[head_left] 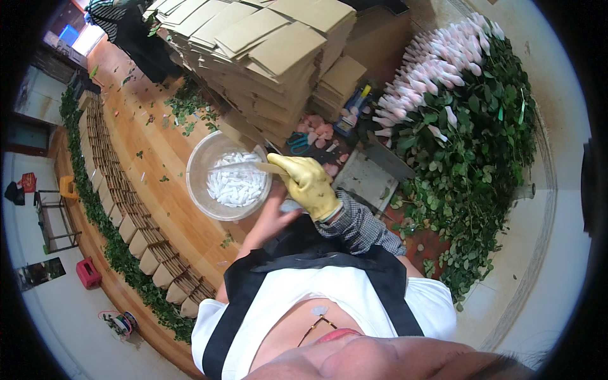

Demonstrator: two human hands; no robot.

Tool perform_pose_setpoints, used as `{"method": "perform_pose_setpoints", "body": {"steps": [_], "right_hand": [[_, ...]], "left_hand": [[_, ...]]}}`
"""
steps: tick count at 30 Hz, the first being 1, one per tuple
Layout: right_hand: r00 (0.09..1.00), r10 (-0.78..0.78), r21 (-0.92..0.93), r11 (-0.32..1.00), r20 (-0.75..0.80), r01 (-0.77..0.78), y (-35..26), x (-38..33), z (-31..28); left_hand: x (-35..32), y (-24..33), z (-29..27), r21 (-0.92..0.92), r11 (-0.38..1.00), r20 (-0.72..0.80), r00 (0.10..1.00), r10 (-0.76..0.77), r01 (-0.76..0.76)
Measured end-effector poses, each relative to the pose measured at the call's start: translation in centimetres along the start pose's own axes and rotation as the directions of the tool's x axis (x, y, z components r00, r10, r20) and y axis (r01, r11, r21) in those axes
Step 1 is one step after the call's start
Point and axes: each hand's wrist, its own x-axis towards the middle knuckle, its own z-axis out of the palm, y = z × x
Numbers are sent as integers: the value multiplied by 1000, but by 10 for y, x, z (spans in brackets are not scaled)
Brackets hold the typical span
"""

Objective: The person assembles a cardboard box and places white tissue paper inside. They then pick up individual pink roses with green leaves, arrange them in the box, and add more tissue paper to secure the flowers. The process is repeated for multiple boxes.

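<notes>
My right hand, in a stained yellow glove, is closed around the light wooden handle of a knife. Its grey blade points left across the mouth of a translucent plastic bucket. Many small white tube-shaped pieces lie in the bucket below the blade. My bare left hand is at the bucket's near right side, thumb spread apart from the fingers; the glove partly covers its fingertips. Something pale shows beside it, too small to name.
Flat cardboard pieces are stacked ahead. Scissors lie among pink scraps. Leafy stems with pink-wrapped flower heads are piled at right. Paper-wrapped stem bundles line the left wall. Another person stands far left; leaves litter the wooden floor.
</notes>
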Motion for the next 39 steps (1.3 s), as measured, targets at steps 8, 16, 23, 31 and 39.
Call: {"method": "perform_pose_setpoints", "body": {"steps": [8,16,23,31,39], "right_hand": [[685,-593,182,796,424,577,-18,-90,-79],[912,-322,407,891,253,202,55,-57,-144],[892,-366,416,878,264,238,28,-44,-241],[925,-196,-291,910,327,296,-43,-63,-358],[995,78,-478,878,58,-41,113,-126,-256]], "left_hand": [[-78,-225,-150,-791,329,-50,481,-875,515],[-52,69,-145,587,798,26,982,-188,137],[-10,259,-13,676,614,284,913,294,-408],[131,101,33,457,868,165,977,133,-195],[214,-1,110,633,673,492,870,32,-383]]}}
